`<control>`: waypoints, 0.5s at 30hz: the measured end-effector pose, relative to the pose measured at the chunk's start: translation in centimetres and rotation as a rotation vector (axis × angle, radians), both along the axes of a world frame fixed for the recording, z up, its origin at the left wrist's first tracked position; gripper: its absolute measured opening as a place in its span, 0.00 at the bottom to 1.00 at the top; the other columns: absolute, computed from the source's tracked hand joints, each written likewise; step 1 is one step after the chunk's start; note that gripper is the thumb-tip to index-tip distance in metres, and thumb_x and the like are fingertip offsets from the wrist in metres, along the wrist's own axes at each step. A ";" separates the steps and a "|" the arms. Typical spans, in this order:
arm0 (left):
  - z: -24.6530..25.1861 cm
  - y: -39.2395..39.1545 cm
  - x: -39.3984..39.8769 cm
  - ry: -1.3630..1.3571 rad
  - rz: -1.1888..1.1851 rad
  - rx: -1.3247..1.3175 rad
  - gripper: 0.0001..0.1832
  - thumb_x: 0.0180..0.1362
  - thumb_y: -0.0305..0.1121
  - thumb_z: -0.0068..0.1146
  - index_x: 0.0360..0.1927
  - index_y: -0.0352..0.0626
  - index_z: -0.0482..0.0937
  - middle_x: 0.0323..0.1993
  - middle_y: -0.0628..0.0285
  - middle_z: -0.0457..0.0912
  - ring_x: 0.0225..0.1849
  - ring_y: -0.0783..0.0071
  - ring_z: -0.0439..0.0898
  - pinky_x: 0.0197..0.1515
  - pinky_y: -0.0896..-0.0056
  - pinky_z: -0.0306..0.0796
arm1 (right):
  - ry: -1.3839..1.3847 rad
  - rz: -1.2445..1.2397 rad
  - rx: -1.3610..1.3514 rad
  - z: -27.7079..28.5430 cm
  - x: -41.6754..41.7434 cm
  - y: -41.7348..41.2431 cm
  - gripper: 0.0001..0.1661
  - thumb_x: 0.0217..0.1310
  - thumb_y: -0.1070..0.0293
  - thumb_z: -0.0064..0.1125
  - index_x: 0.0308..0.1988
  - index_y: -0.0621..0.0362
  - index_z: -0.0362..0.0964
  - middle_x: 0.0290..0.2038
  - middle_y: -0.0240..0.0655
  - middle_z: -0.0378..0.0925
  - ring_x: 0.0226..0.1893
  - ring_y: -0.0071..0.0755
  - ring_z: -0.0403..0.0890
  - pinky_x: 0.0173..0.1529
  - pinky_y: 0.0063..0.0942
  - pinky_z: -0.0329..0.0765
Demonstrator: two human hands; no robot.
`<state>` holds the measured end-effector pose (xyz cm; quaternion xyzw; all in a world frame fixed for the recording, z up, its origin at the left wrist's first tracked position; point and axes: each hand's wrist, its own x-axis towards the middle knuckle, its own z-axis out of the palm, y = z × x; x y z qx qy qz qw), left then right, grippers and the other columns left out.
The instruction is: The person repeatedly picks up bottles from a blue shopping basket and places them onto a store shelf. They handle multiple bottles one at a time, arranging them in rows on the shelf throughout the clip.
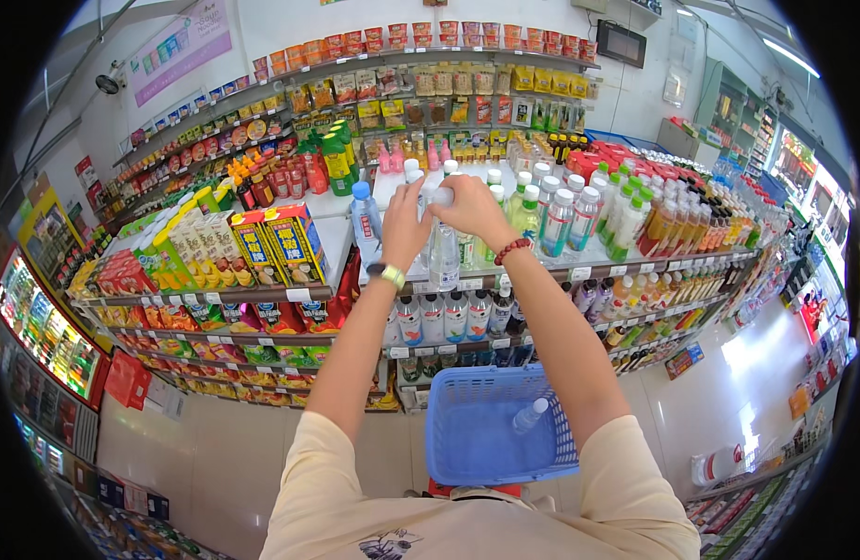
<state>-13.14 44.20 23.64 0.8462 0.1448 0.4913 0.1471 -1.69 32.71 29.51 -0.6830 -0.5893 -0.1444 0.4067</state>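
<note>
Both my arms reach forward over the top shelf of drinks. My right hand (475,203) has its fingers closed on the white cap of a clear plastic bottle (444,257), which stands or hangs upright at the shelf's front edge; I cannot tell which. Just to its left, my left hand (405,222) is at the tops of neighbouring bottles, its fingers partly bent; whether it grips one is hidden. A blue-capped bottle (366,222) stands left of that hand. Below, a blue plastic shopping basket (465,448) holds one clear bottle with a white cap (530,416).
Yellow and blue drink cartons (287,243) stand left of my hands. Green-labelled bottles (559,222) crowd the right side. A lower shelf holds more bottles (432,318) under the price-tag edge. Red multipacks (594,162) lie behind at the right.
</note>
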 end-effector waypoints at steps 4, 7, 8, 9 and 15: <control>1.3 2.0 1.5 0.270 0.100 0.141 0.29 0.50 0.26 0.68 0.57 0.42 0.72 0.44 0.48 0.78 0.46 0.46 0.82 0.43 0.48 0.78 | 0.047 -0.018 -0.056 0.3 0.3 0.3 0.27 0.45 0.56 0.72 0.40 0.68 0.84 0.34 0.56 0.84 0.37 0.57 0.86 0.45 0.43 0.82; 1.1 2.4 2.7 0.306 0.088 0.154 0.27 0.49 0.24 0.67 0.54 0.42 0.70 0.44 0.46 0.78 0.41 0.42 0.83 0.41 0.45 0.79 | 0.021 -0.026 -0.041 0.3 0.7 0.2 0.27 0.44 0.56 0.72 0.40 0.68 0.84 0.33 0.55 0.84 0.35 0.57 0.86 0.43 0.43 0.82; 0.9 2.8 3.3 0.283 0.059 0.122 0.27 0.49 0.24 0.66 0.54 0.42 0.70 0.43 0.46 0.78 0.41 0.41 0.83 0.42 0.44 0.79 | 0.031 -0.029 -0.061 0.3 0.9 0.1 0.27 0.44 0.56 0.72 0.39 0.68 0.84 0.32 0.55 0.84 0.35 0.56 0.86 0.42 0.43 0.81; 0.3 3.8 3.3 0.269 0.048 0.090 0.27 0.50 0.23 0.65 0.54 0.42 0.70 0.43 0.45 0.79 0.41 0.40 0.83 0.42 0.43 0.79 | 0.048 -0.015 -0.080 0.5 0.4 0.4 0.27 0.44 0.56 0.72 0.39 0.69 0.84 0.31 0.55 0.84 0.34 0.56 0.86 0.41 0.43 0.81; 0.8 7.0 4.8 0.366 -0.025 0.055 0.24 0.50 0.23 0.63 0.52 0.40 0.71 0.43 0.39 0.80 0.44 0.37 0.83 0.46 0.44 0.79 | 0.060 -0.006 -0.042 1.1 0.6 1.0 0.27 0.45 0.55 0.72 0.38 0.69 0.83 0.29 0.55 0.83 0.31 0.54 0.85 0.39 0.42 0.80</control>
